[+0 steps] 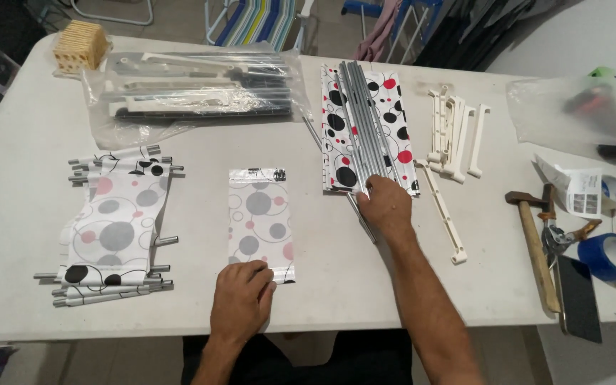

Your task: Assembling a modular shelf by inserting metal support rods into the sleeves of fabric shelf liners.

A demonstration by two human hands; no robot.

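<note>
A flat fabric panel (258, 214) with grey and pink circles lies in the middle of the white table (30, 142). My left hand (242, 299) rests on its near edge, fingers pressing the cloth. My right hand (385, 207) reaches to the near end of a bundle of grey metal rods (358, 121) that lies on a stack of dotted fabric panels (397, 128); its fingers touch the rod ends. Whether they grip a rod is hidden.
At left lies a pile of fabric panels with rods through them (115, 228). A clear bag of parts (194, 93) sits at the back. White plastic brackets (454, 139), a hammer (532, 242), scissors (557, 235), blue tape (614, 257) and a phone (579, 299) lie at right.
</note>
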